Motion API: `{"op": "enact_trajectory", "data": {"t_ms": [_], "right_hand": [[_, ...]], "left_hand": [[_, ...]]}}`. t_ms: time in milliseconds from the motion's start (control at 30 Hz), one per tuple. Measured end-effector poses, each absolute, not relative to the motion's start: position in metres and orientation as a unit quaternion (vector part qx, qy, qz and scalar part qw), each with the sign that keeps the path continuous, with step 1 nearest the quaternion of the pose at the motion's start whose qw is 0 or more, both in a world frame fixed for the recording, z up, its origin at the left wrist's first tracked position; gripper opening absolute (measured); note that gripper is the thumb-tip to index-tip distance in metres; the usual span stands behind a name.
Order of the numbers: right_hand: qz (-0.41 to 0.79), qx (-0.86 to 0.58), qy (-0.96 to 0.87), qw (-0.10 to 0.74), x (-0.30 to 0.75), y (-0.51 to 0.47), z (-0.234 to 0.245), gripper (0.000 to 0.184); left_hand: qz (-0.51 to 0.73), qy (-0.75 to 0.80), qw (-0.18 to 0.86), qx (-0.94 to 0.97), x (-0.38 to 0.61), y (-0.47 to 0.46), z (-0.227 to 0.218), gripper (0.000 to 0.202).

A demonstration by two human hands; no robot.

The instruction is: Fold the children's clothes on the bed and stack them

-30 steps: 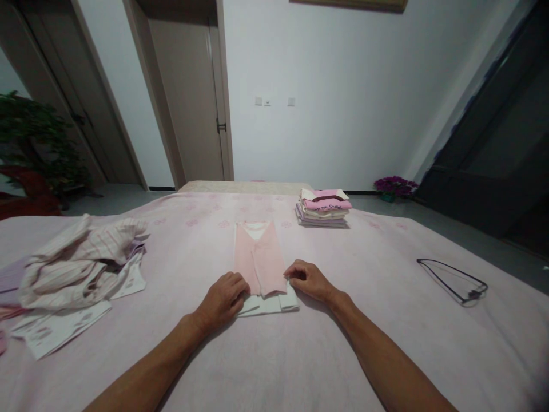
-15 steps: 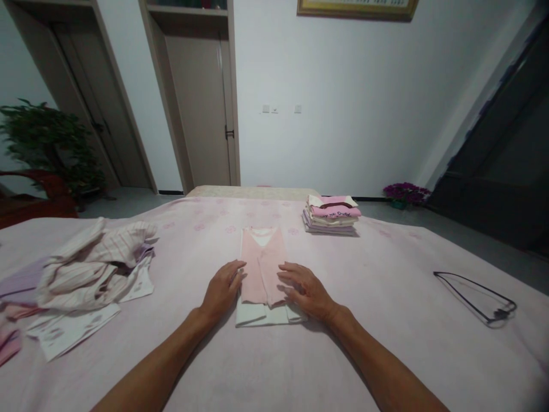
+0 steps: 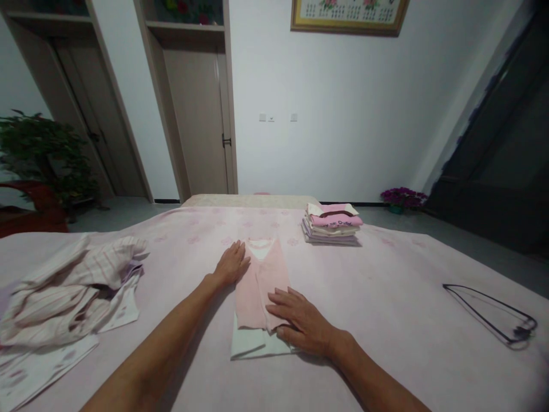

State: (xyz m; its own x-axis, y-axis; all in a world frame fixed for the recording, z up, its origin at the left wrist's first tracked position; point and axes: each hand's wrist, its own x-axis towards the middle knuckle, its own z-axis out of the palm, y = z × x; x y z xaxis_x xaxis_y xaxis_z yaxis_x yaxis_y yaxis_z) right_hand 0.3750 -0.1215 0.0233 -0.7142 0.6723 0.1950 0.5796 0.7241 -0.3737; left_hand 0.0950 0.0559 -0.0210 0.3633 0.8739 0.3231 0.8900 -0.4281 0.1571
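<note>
Garment (image 3: 249,297) edge under left hand (image 3: 232,264); stack (image 3: 332,225) apart.

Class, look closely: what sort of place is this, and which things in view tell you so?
Most likely a room in a home, perhaps a bedroom: a pale pink flowered cloth covers the broad surface, a framed picture hangs on the wall, and a leafy plant stands at the left.

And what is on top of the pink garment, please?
On the pink garment, the right hand covers the lower right part, and the left hand overlaps the upper left edge. What lies beneath the hands cannot be seen.
</note>
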Motion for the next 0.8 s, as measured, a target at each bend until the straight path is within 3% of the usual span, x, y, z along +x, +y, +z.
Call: {"op": "enact_trajectory", "data": {"t_ms": [267, 400, 600, 700, 800], "right_hand": [[0.121, -0.338, -0.916, 0.177, 0.376, -0.121, 0.022, 0.051], [0.123, -0.321, -0.909, 0.235, 0.376, -0.119, 0.016, 0.044], [0.136, -0.373, -0.828, 0.397, 0.379, -0.116, 0.011, 0.022], [0.118, -0.417, -0.807, 0.4, 0.39, -0.112, 0.008, 0.019], [0.108, -0.411, -0.821, 0.381, 0.405, -0.107, 0.004, 0.03]], "left_hand": [[-0.108, -0.565, -0.002, -0.818, 0.099, 0.093, -0.032, 0.068], [-0.115, -0.573, 0.015, -0.812, 0.101, 0.082, -0.032, 0.065], [-0.161, -0.48, 0.047, -0.861, 0.092, 0.026, -0.029, 0.06], [-0.176, -0.386, 0.032, -0.905, 0.083, -0.016, -0.028, 0.058], [-0.159, -0.359, 0.005, -0.92, 0.071, -0.058, -0.022, 0.056]]}}
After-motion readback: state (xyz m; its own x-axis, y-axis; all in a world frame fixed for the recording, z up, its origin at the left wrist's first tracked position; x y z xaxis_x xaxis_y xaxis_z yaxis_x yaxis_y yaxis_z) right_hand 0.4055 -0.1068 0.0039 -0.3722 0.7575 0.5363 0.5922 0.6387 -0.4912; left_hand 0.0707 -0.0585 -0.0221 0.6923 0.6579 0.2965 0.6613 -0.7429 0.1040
